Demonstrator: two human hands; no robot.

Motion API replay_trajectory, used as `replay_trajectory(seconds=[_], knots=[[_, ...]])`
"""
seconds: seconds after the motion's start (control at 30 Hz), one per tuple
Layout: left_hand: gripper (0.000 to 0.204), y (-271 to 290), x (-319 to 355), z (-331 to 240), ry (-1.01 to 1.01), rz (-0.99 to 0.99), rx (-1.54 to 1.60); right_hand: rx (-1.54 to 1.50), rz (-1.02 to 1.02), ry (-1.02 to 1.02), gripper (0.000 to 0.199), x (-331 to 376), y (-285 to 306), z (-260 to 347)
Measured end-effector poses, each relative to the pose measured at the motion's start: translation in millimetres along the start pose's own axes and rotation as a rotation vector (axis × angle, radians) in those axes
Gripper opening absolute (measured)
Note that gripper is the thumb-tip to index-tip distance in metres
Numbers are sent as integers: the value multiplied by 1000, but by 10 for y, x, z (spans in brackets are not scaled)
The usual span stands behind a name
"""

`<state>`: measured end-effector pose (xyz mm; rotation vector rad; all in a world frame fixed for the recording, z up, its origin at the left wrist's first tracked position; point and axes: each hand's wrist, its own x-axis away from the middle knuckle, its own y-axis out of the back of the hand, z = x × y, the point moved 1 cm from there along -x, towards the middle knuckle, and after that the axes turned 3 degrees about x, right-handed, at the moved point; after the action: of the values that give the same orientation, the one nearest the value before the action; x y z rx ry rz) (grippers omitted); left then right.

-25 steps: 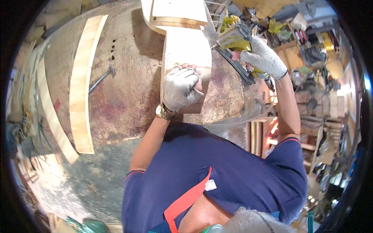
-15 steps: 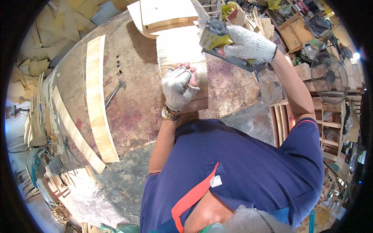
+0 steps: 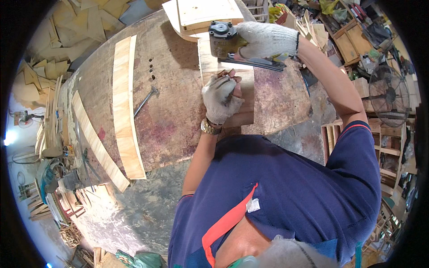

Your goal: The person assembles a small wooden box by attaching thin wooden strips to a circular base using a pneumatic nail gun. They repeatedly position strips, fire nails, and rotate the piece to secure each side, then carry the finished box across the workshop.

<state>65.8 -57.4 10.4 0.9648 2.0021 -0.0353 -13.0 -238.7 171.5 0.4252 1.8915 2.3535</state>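
My right hand [image 3: 267,41], in a white knit glove, grips a nail gun [image 3: 227,46] with a dark top cap and a long black magazine. The gun's nose is above the far part of a pale wooden board [image 3: 246,98] lying on the worktable. On that board rests my left hand [image 3: 219,99], in a glove that leaves fingertips bare. Its fingers are curled together just on the near side of the gun; whatever they may pinch is too small to make out. Touching the board's far end is a curved wooden piece with a thick edge [image 3: 214,23].
The worn worktable [image 3: 172,118] also bears a hammer [image 3: 145,101] and two curved plywood strips, one wide [image 3: 125,107] and one narrow [image 3: 99,140]. A black fan [image 3: 389,94] and wooden frames stand to the right. Wood scraps [image 3: 80,27] pile up at far left.
My right hand has brought the nail gun leftward and levelled it over the board, close to my left hand. My left hand stays on the board. The whole view has shifted slightly.
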Motion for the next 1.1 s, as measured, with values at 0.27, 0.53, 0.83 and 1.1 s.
replay_trajectory(seconds=[0.27,0.53,0.83,1.1], knots=[[11,34,-62,-99,7,18,-49,-89,-103,1,45,384,-94,-438],[13,-12,-205,-1,21,-4,-30,-333,20,-269,53,791,-72,-276],[13,-32,-317,53,44,1,-19,-121,-182,-109,52,858,-189,-256],[14,-30,-430,85,156,118,-95,-203,-84,-306,51,1013,-358,-245]])
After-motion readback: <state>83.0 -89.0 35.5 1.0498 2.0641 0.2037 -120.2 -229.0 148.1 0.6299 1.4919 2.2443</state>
